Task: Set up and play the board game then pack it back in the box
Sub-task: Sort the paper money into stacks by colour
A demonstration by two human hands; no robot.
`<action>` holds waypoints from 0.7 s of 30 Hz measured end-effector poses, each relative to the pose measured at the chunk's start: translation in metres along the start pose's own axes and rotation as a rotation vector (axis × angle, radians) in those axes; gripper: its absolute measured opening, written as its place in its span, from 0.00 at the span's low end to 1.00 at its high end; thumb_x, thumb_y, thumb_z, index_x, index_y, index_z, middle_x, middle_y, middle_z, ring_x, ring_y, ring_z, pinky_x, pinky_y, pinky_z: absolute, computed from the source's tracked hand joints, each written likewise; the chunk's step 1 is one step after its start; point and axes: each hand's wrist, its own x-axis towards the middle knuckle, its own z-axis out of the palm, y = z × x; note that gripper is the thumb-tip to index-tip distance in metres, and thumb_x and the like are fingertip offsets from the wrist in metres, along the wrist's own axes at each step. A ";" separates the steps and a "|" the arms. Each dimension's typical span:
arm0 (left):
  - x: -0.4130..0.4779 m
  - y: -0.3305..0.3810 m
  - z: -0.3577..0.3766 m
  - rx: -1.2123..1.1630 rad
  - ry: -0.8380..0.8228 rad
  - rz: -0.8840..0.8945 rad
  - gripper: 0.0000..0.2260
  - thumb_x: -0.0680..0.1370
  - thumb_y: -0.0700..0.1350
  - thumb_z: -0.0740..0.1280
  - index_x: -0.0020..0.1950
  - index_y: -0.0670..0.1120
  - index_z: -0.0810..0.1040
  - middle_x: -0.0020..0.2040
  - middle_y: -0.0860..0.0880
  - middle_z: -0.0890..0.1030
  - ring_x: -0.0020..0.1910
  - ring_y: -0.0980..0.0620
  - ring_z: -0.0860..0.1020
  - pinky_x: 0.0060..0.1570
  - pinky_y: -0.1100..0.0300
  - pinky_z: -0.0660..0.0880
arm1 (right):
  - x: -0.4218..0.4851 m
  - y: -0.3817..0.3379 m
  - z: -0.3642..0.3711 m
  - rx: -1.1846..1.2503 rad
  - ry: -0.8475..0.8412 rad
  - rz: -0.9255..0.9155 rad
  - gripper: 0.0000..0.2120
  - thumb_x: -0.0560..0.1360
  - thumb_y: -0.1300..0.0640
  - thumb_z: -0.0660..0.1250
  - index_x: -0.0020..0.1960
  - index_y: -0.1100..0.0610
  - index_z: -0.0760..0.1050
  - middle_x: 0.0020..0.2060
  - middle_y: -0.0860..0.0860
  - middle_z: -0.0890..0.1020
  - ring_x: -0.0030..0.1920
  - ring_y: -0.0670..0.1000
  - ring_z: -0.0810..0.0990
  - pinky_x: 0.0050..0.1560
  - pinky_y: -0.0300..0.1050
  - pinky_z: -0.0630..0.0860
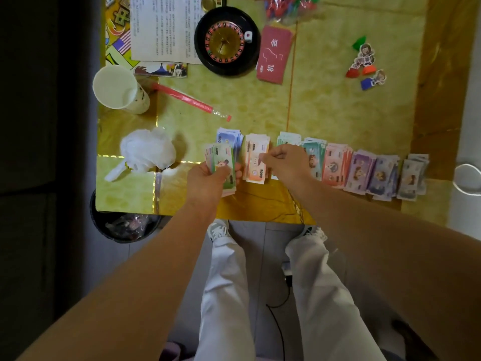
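While the left grip [208, 179] clamps green notes [221, 162], the right grip [285, 161] pinches orange notes [255, 171]

Likely a lived-in room at home: a glossy yellow tabletop [338, 105] carries a used paper cup [117, 87] and a crumpled white bag [148, 149], with a lined waste bin [125, 227] beside it on the grey floor [270, 246].

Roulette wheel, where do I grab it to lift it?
Grip the roulette wheel by its black rim at the near edge, coming from above. It lies flat, and that edge is free: a paper sheet sits at its left, a red packet at its right.
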 end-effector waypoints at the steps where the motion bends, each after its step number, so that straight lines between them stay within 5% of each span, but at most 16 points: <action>1: 0.001 -0.002 0.001 0.018 0.002 -0.005 0.08 0.78 0.34 0.64 0.53 0.42 0.80 0.46 0.42 0.84 0.43 0.46 0.83 0.44 0.52 0.81 | 0.001 0.001 0.003 0.001 0.016 0.004 0.08 0.72 0.54 0.75 0.43 0.56 0.78 0.38 0.49 0.81 0.43 0.51 0.80 0.47 0.47 0.78; 7: 0.004 -0.007 0.012 0.093 0.045 0.007 0.07 0.76 0.35 0.69 0.49 0.47 0.80 0.42 0.49 0.83 0.39 0.52 0.82 0.38 0.57 0.80 | -0.002 -0.001 0.004 0.064 0.069 -0.058 0.12 0.75 0.51 0.71 0.48 0.56 0.71 0.38 0.45 0.74 0.40 0.45 0.75 0.40 0.37 0.71; 13: -0.003 -0.004 0.040 0.123 0.017 0.023 0.09 0.74 0.35 0.71 0.44 0.49 0.81 0.40 0.51 0.84 0.38 0.52 0.83 0.42 0.54 0.81 | -0.017 0.004 -0.019 0.191 -0.250 -0.110 0.10 0.73 0.52 0.73 0.45 0.59 0.81 0.36 0.48 0.81 0.34 0.40 0.78 0.38 0.35 0.73; 18: -0.005 -0.003 0.058 0.137 0.023 -0.038 0.07 0.77 0.36 0.67 0.43 0.46 0.81 0.36 0.51 0.84 0.39 0.49 0.83 0.40 0.54 0.81 | -0.014 0.014 -0.044 0.129 -0.126 -0.081 0.12 0.75 0.55 0.72 0.48 0.65 0.82 0.44 0.56 0.85 0.41 0.46 0.82 0.41 0.31 0.75; 21: -0.002 -0.005 0.062 0.177 0.078 -0.005 0.06 0.78 0.36 0.64 0.50 0.43 0.80 0.43 0.46 0.83 0.45 0.44 0.82 0.48 0.50 0.80 | -0.007 0.021 -0.058 0.072 -0.031 -0.036 0.13 0.75 0.54 0.72 0.48 0.65 0.82 0.43 0.54 0.84 0.44 0.43 0.80 0.41 0.26 0.73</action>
